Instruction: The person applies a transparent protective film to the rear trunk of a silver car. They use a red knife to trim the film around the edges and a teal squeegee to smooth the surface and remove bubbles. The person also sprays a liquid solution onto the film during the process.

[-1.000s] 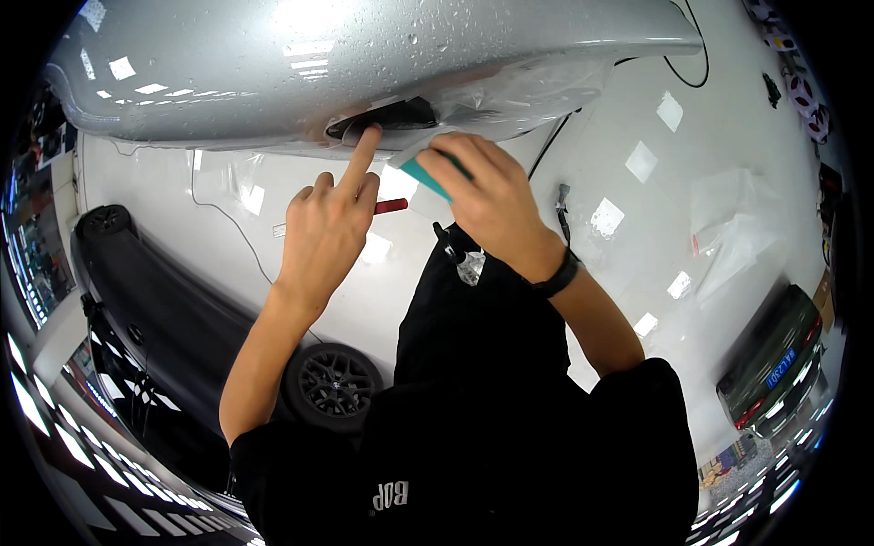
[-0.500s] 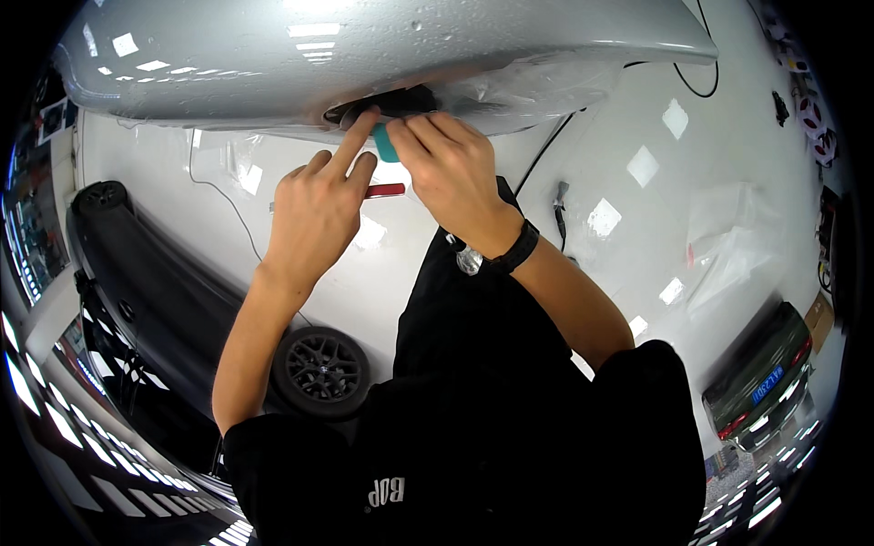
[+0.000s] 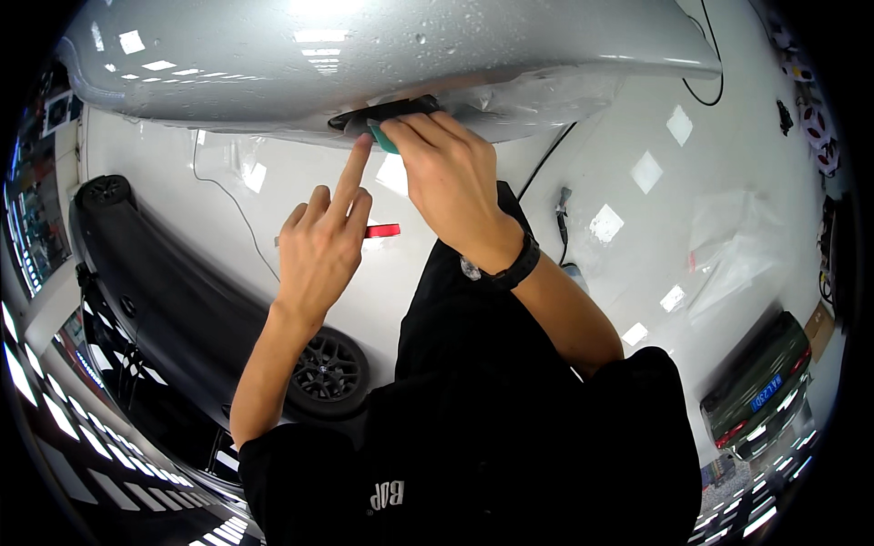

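My right hand (image 3: 448, 164) pinches a teal squeegee (image 3: 383, 138) at the lower edge of a dark slot (image 3: 364, 116) in the wet silver car panel (image 3: 228, 64). Its fingertips reach up to the slot and hide part of it. My left hand (image 3: 320, 238) has one finger stretched up, its tip beside the squeegee. The other fingers curl round a slim red-handled tool (image 3: 382, 231), whose red end sticks out on the right; its kind is unclear. Clear film (image 3: 537, 96) hangs wrinkled along the panel's lower edge, to the right of my right hand.
A dark car (image 3: 173, 273) with a black wheel (image 3: 330, 369) stands at left, a dark green car (image 3: 760, 387) at far right. Crumpled clear plastic (image 3: 733, 246) lies on the glossy white floor (image 3: 510, 246). A thin cable (image 3: 238, 214) and a black cord (image 3: 546, 159) cross it.
My left hand has moved down from the slot with the red-handled tool, its fingertip now below the edge. My right hand has tilted the squeegee closer in against the slot's lower edge.
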Demonstrator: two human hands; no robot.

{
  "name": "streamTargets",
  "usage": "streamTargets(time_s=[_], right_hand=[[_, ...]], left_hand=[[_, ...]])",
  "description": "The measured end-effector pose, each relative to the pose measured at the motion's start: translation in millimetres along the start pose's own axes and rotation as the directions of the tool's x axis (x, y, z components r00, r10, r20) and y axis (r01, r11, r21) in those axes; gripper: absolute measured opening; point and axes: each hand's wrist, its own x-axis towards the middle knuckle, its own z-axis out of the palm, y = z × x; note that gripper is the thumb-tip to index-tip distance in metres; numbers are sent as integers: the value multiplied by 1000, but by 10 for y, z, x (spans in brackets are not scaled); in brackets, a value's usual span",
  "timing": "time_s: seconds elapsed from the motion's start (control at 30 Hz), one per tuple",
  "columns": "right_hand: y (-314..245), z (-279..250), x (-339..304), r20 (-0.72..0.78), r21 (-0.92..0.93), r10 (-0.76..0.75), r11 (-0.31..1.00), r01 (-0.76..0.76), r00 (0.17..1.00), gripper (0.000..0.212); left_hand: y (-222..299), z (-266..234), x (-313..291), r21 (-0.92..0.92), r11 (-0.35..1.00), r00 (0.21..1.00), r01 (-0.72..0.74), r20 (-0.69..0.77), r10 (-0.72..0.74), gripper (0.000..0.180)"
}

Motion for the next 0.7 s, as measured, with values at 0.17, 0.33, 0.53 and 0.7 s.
streamTargets(time_s=[0.17,0.33,0.53,0.7], right_hand=[[28,-136,112,145,-76,34,997,-23,989,24],[89,-202,-13,135,-45,71,997,-65,988,26],[-148,-72,-16,-46,123,50,991,-44,998,31],[-176,-21,8,-56,119,25,993,-18,998,32]], left_hand=[[-33,6,19,17,1000,1000,-18,18,18,11],[-10,-71,-27,41,999,998,10,67,-12,10],[-78,-15,-85,14,1000,999,28,-32,-27,5],[-108,-14,-85,11,1000,999,21,-34,-21,5]])
